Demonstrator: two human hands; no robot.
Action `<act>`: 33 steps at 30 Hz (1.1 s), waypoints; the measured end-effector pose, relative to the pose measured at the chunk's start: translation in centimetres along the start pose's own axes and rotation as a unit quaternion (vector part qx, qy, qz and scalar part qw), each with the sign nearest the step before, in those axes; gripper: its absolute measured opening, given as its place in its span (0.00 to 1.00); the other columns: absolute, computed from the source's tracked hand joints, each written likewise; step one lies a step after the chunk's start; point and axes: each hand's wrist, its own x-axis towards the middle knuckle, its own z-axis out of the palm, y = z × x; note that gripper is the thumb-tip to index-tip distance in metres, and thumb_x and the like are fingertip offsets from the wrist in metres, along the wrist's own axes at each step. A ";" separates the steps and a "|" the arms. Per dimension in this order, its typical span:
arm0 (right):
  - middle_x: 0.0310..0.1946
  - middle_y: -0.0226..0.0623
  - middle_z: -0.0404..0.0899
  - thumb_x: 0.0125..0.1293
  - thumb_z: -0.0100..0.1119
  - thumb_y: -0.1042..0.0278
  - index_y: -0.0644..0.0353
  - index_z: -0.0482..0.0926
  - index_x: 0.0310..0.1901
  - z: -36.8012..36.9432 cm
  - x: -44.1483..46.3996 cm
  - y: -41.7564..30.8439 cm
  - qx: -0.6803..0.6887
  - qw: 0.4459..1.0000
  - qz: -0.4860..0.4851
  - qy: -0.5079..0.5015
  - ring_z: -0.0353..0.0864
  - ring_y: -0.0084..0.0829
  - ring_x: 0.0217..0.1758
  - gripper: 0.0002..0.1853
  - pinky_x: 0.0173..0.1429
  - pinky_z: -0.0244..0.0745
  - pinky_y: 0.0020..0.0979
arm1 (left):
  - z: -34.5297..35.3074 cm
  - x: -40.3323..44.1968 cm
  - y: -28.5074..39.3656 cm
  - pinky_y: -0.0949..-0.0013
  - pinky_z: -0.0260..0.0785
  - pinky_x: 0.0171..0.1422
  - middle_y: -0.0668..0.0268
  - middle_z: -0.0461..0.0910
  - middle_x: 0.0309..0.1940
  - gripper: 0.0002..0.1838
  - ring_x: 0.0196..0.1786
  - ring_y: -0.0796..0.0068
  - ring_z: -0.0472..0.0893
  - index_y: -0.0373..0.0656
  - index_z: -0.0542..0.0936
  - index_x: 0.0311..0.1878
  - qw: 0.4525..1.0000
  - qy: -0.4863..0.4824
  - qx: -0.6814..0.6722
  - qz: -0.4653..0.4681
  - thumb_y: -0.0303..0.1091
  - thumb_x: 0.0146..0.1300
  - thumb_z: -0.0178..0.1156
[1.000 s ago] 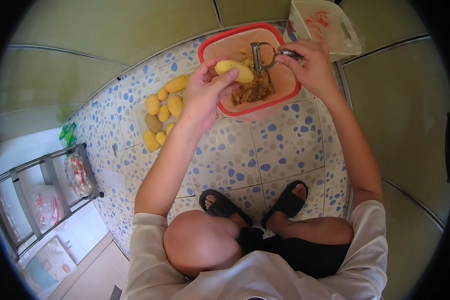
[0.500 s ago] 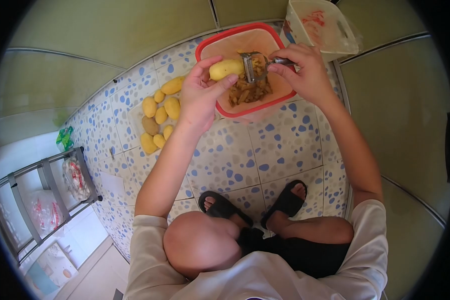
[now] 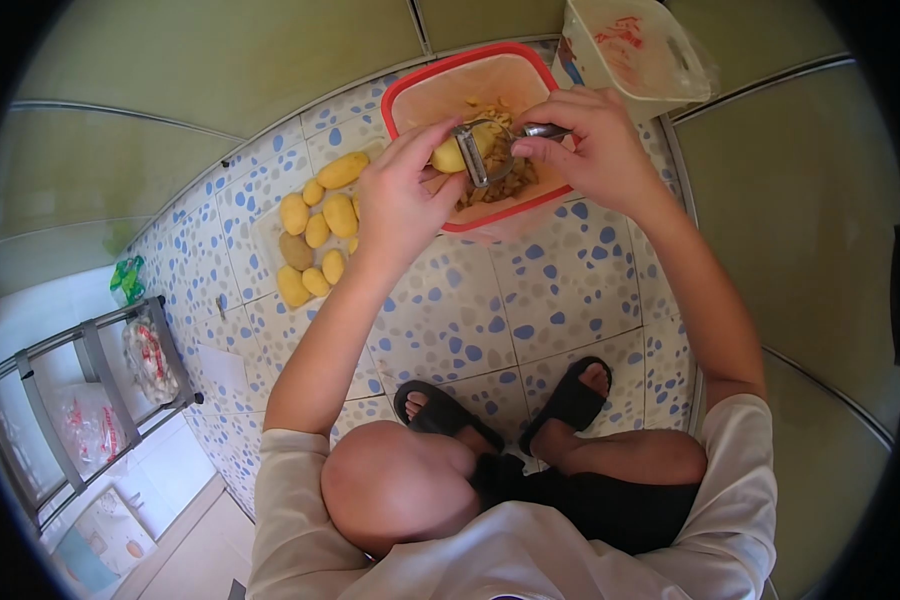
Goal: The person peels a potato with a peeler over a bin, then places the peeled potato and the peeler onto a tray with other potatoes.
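My left hand (image 3: 407, 192) is closed on a yellow potato (image 3: 451, 156), partly hidden by its fingers and a metal peeler. My right hand (image 3: 592, 148) grips the dark handle of the peeler (image 3: 472, 156), whose blade lies across the potato. Both hands are above a red-rimmed bin (image 3: 515, 212) with a pale liner, where brown and yellow peelings (image 3: 510, 185) lie. Left of my left hand, several potatoes (image 3: 317, 230) rest in a group on the floor, mostly yellow with one browner.
A white plastic container (image 3: 635, 50) stands behind the bin at the right. A grey metal rack (image 3: 90, 360) holding plastic bags is at the left, near a green bag (image 3: 127, 281). Greenish cabinet panels (image 3: 230, 60) border the tiled floor (image 3: 570, 280). My sandalled feet are below.
The peeler has moved left and down onto the potato, and my right hand has followed. My left hand has turned, covering more of the potato. The view has shifted slightly.
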 end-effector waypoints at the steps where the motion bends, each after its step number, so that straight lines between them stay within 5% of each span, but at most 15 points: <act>1: 0.36 0.32 0.88 0.63 0.77 0.63 0.58 0.89 0.42 -0.1 0.0 0.3 0.016 1.000 0.021 -0.008 0.83 0.33 0.36 0.11 0.39 0.74 0.33 | 0.0 0.0 -0.2 0.67 0.88 0.54 0.56 0.87 0.54 0.26 0.52 0.72 0.89 0.39 0.84 0.63 1.000 0.005 0.020 0.013 0.28 0.60 0.78; 5: 0.34 0.32 0.89 0.62 0.76 0.49 0.55 0.90 0.41 -1.6 -0.1 4.9 -0.022 0.994 0.102 0.018 0.86 0.34 0.36 0.17 0.52 0.69 0.37 | -0.2 -0.4 0.2 0.70 0.86 0.48 0.57 0.88 0.52 0.25 0.48 0.74 0.89 0.41 0.85 0.60 0.999 0.047 -0.026 -0.007 0.33 0.60 0.79; 8: 0.34 0.31 0.89 0.63 0.76 0.48 0.54 0.91 0.41 -2.1 -0.6 4.1 -0.145 0.987 0.057 0.044 0.85 0.32 0.37 0.17 0.56 0.66 0.38 | -0.4 -0.2 -0.1 0.73 0.82 0.49 0.58 0.88 0.52 0.24 0.49 0.75 0.88 0.39 0.85 0.61 0.999 0.023 -0.021 -0.033 0.34 0.63 0.78; 11: 0.32 0.34 0.87 0.64 0.77 0.61 0.60 0.90 0.43 -0.6 -0.4 3.8 -0.115 0.989 0.006 0.095 0.84 0.33 0.36 0.13 0.42 0.76 0.34 | 0.5 0.2 0.0 0.74 0.78 0.55 0.59 0.88 0.52 0.24 0.50 0.76 0.86 0.38 0.83 0.63 0.989 0.019 -0.130 -0.072 0.37 0.68 0.75; 14: 0.32 0.35 0.87 0.65 0.76 0.61 0.60 0.89 0.43 0.0 -0.2 3.6 -0.041 0.992 0.046 0.114 0.83 0.32 0.35 0.12 0.44 0.76 0.33 | 0.7 0.9 1.0 0.71 0.76 0.63 0.60 0.87 0.55 0.25 0.55 0.77 0.84 0.37 0.80 0.66 0.919 0.019 -0.335 -0.206 0.44 0.74 0.70; 17: 0.32 0.27 0.87 0.63 0.77 0.51 0.54 0.91 0.42 0.1 -0.5 3.6 -0.032 0.989 0.086 0.120 0.84 0.30 0.37 0.16 0.56 0.65 0.36 | -0.2 1.1 1.2 0.66 0.76 0.66 0.57 0.85 0.60 0.30 0.62 0.71 0.83 0.42 0.78 0.69 0.914 0.032 -0.330 -0.232 0.57 0.79 0.59; 20: 0.31 0.28 0.87 0.64 0.77 0.51 0.54 0.91 0.41 0.7 -0.8 3.6 0.004 0.990 0.089 0.106 0.84 0.30 0.37 0.15 0.56 0.65 0.36 | -2.6 1.3 1.5 0.59 0.76 0.69 0.55 0.83 0.64 0.35 0.69 0.66 0.81 0.46 0.74 0.73 0.814 -0.005 -0.482 -0.324 0.66 0.81 0.48; 23: 0.32 0.31 0.88 0.63 0.77 0.54 0.57 0.90 0.41 1.2 -0.8 3.2 0.007 0.993 0.072 0.090 0.84 0.32 0.36 0.15 0.51 0.70 0.36 | -3.8 1.3 1.5 0.47 0.75 0.71 0.53 0.81 0.68 0.36 0.78 0.58 0.72 0.45 0.71 0.75 0.768 -0.016 -0.562 -0.307 0.66 0.81 0.46; 29: 0.32 0.37 0.88 0.63 0.77 0.63 0.62 0.89 0.43 1.1 -0.2 2.5 0.033 0.994 0.049 0.093 0.85 0.37 0.33 0.13 0.40 0.78 0.34 | -7.1 -0.2 -1.9 0.62 0.80 0.64 0.51 0.80 0.68 0.31 0.67 0.62 0.82 0.42 0.72 0.73 0.775 0.004 -0.569 -0.276 0.57 0.82 0.50; 33: 0.34 0.39 0.88 0.64 0.76 0.66 0.62 0.88 0.43 1.1 -0.6 2.4 0.048 0.995 0.048 0.075 0.87 0.36 0.35 0.11 0.43 0.79 0.34 | -11.0 -4.8 -6.9 0.67 0.76 0.63 0.59 0.84 0.59 0.25 0.59 0.69 0.83 0.39 0.74 0.70 0.838 0.170 -0.449 -0.259 0.37 0.76 0.65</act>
